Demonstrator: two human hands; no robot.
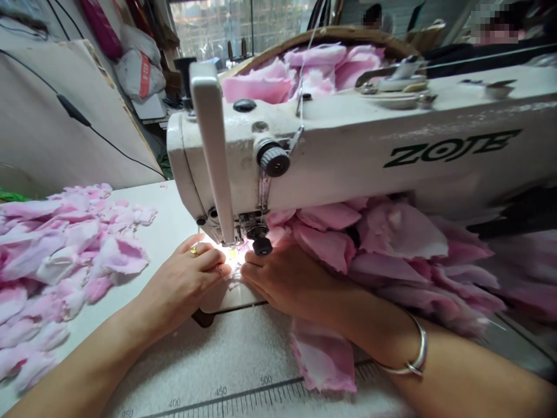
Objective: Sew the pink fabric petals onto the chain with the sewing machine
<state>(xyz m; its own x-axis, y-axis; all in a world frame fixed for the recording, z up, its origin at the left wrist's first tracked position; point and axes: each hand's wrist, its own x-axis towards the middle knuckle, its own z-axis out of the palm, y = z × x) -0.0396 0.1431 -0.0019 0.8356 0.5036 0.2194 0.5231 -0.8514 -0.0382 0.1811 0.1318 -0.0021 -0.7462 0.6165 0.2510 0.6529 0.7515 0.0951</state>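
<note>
A white sewing machine [348,151] reaches across the view, its needle area brightly lit. My left hand [194,270], with a ring on one finger, lies just left of the presser foot, fingers bent together at the lit spot. From the other side my right hand [282,273] comes in close, its fingers curled and pressed down right by the needle. Glare and the fingers themselves hide what is pinched there. Pink fabric pieces [395,238] are heaped under the machine's arm behind my right hand. One pink piece [324,354] hangs below my right forearm.
More pink and white pieces [73,244] cover the left of the table. A round basket [278,43] of pink fabric stands behind the machine. A printed ruler scale [243,400] runs along the front. A board [78,110] with a cable rises at the left. People are in the background.
</note>
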